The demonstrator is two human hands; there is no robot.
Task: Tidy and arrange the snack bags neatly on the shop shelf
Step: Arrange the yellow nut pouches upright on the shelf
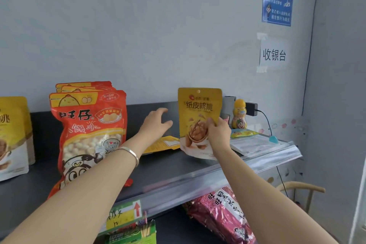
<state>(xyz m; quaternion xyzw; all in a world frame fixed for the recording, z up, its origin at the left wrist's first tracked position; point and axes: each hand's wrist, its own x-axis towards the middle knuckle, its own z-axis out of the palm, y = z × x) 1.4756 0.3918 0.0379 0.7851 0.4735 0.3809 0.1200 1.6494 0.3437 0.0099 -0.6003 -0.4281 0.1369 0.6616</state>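
My right hand (217,132) grips a yellow walnut bag (198,109) by its right edge and holds it upright on the dark shelf (168,166). My left hand (156,123), a silver bangle on its wrist, hovers open just left of that bag, over a second yellow bag (164,143) lying flat. Red bags of small buns (91,128) stand in a row at the left, one behind another. More yellow walnut bags (11,138) stand at the far left edge.
A yellow bottle (239,114), a small yellow-green packet (242,133), a white pouch (251,143) and a black plugged-in adapter (252,109) occupy the shelf's right end. Below the clear price rail lie a pink bag (223,214) and a green box (134,233). A wooden chair (301,190) stands at right.
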